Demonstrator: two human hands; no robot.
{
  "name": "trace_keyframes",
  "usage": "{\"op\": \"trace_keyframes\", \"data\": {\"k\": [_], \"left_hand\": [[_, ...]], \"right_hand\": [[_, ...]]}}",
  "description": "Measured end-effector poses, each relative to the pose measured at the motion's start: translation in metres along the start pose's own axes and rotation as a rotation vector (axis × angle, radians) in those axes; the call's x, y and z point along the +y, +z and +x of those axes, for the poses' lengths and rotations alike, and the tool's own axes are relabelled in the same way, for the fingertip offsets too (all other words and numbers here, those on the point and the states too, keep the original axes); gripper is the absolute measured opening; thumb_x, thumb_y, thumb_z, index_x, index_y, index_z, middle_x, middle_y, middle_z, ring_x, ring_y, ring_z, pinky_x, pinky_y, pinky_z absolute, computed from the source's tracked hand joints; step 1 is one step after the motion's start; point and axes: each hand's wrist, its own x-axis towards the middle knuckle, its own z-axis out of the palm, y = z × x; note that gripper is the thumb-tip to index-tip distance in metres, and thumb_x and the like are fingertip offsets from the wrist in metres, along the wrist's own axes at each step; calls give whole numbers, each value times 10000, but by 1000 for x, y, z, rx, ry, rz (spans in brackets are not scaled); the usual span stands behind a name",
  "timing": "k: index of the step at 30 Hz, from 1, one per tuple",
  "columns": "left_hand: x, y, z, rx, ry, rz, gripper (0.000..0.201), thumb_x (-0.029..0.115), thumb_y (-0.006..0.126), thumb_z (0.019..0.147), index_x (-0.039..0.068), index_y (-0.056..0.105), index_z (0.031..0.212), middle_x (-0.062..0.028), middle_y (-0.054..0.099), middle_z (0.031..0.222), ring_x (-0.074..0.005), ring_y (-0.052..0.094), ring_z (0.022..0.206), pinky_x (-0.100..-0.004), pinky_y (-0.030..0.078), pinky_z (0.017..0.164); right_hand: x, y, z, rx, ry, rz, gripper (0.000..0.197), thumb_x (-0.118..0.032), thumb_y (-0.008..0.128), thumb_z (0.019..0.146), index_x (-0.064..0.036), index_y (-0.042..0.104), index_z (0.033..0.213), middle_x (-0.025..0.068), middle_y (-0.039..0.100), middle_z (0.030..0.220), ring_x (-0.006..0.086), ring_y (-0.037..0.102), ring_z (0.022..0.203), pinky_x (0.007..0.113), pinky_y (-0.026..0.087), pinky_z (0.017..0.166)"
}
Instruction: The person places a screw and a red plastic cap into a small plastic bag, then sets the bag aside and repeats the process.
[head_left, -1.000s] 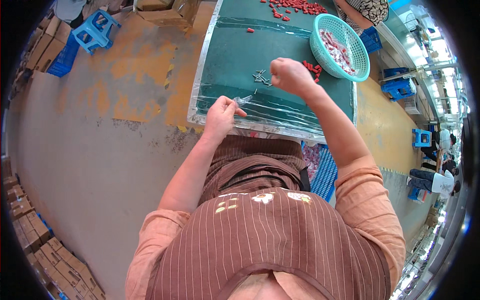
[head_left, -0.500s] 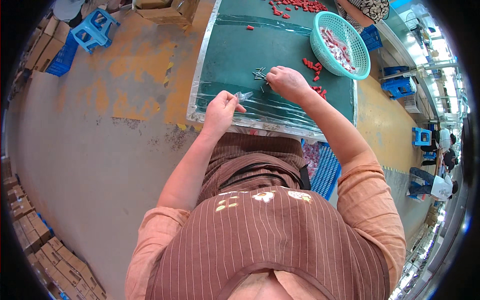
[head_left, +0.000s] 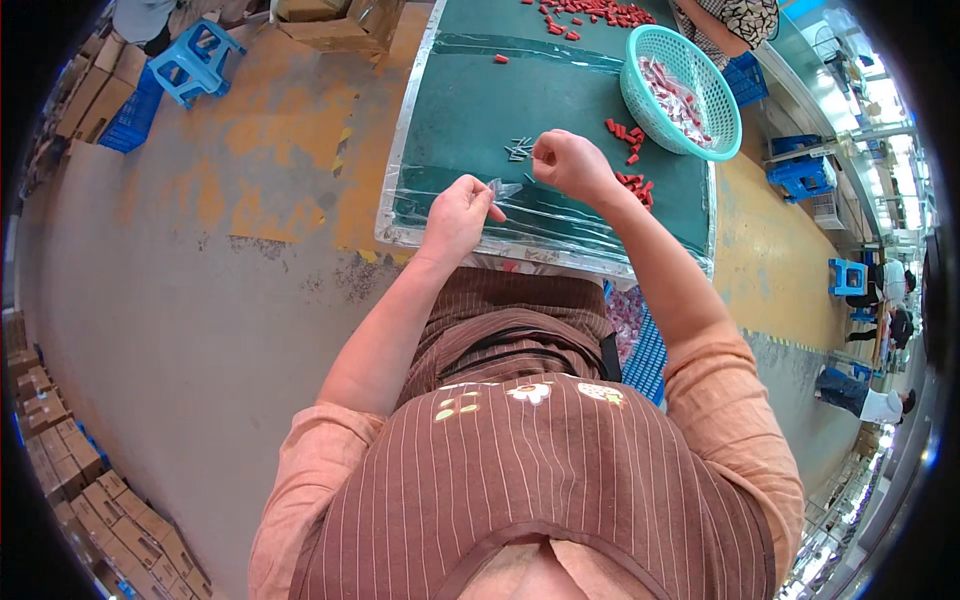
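Clear plastic point(head_left: 506, 190) is pinched in the left hand point(head_left: 462, 210), near the tabletop's point(head_left: 470, 105) front edge. The right hand point(head_left: 568, 162) curls beside metal pins point(head_left: 519, 150); whether it holds anything, I cannot tell.

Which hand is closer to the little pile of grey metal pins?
Right. The right hand is just to the right of the grey metal pins; the left hand is farther away, left of them and lower in the picture.
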Motion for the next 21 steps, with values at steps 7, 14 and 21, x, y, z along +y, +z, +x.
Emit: {"op": "trace_keyframes", "data": {"k": [7, 14, 21], "left_hand": [[10, 13, 4, -115, -17, -8, 166, 176, 503, 906, 29, 576, 883, -31, 652, 759, -80, 471, 629, -253, 403, 611], [16, 15, 7, -179, -76, -123, 150, 161, 480, 924, 34, 555, 895, -16, 617, 747, -60, 468, 598, -232, 386, 553], [30, 15, 5, -137, -12, 42, 174, 156, 469, 911, 9, 544, 858, -39, 609, 695, -94, 487, 593, -260, 403, 574]], "right_hand": [[-35, 16, -28, 234, -242, 677, 87, -74, 659, 758, -21, 606, 802, 67, 587, 1013, 154, 544, 962, 297, 431, 857], [-21, 13, -39, 265, -259, 591, 132, -119, 676, 735, -35, 604, 807, 101, 592, 1035, 242, 555, 1007, 333, 437, 868], [-13, 2, -45, 230, -283, 537, 131, -93, 660, 733, -49, 619, 848, 95, 592, 1028, 240, 564, 990, 338, 444, 865]]}}
